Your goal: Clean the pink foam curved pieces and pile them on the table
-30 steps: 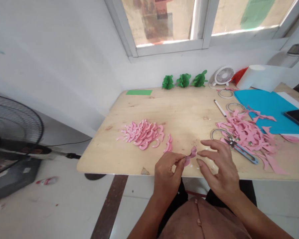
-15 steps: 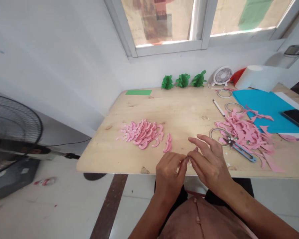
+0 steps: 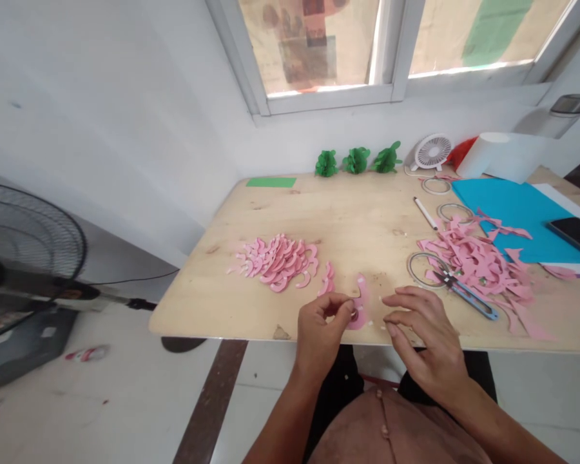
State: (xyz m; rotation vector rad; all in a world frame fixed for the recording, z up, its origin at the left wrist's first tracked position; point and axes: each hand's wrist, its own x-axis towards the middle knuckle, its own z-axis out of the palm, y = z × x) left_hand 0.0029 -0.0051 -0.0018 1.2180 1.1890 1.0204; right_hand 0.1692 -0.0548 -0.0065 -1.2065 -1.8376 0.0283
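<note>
My left hand (image 3: 323, 327) pinches the edge of a curved pink paper piece (image 3: 361, 319) just above the front edge of the table. Small pale spots show on that piece. To its right my right hand (image 3: 425, 335) hovers with bent fingers apart, and I see nothing held in it. A short stack of pink curved pieces (image 3: 327, 278) lies just beyond my left hand. Further left spreads a heap of pink crescent-shaped paper pieces (image 3: 278, 261). Blue-handled snips (image 3: 471, 298) lie to the right of my right hand.
Pink paper scraps (image 3: 478, 258) pile up at right, beside wire coils (image 3: 455, 212) and a white pen (image 3: 425, 213). Blue sheets (image 3: 522, 219) and a phone (image 3: 577, 237) lie beyond. Green paper shapes (image 3: 356, 160) and a small fan (image 3: 432, 153) stand along the wall.
My hands were together at the fingertips. Now they are apart: the right has moved right and down, while the left holds the pink piece, which now shows clearly.
</note>
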